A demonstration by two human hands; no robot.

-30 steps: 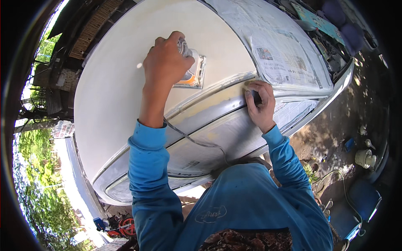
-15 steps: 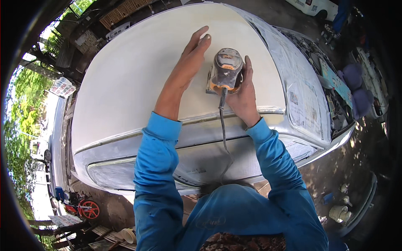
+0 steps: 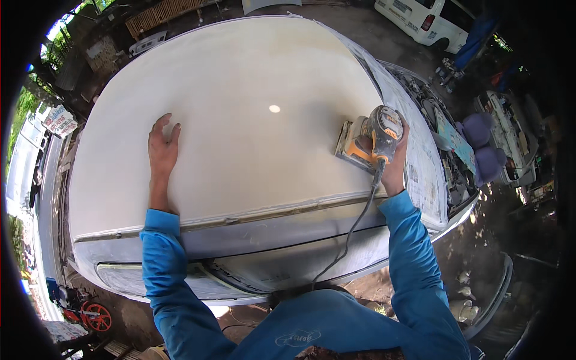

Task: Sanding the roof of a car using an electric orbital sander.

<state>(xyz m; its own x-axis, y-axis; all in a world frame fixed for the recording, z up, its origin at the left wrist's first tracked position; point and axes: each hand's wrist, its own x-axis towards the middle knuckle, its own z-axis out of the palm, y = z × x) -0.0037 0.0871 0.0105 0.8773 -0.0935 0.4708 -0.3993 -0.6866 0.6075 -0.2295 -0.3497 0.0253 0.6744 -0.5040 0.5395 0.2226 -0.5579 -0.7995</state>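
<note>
An orange and black electric sander (image 3: 384, 129) is tilted up at the right part of a pale, matt car roof (image 3: 252, 150), its square pad showing on the left side. My right hand (image 3: 397, 162) grips it from the right; the fingers behind the body are partly hidden. The sander's dark cord (image 3: 348, 240) runs down across the roof edge toward my body. My left hand (image 3: 163, 150) rests on or just above the left part of the roof, fingers apart, holding nothing.
Paper masking (image 3: 427, 180) covers the windscreen to the right, beside the exposed engine bay (image 3: 429, 114). A white van (image 3: 429, 24) stands at the far right. Purple seats (image 3: 483, 147) lie beyond the car. At lower left is a motorcycle with a red wheel (image 3: 96, 316).
The sander and my right hand have moved right and are tilted more. My left hand has moved left and nearer, away from the sander.
</note>
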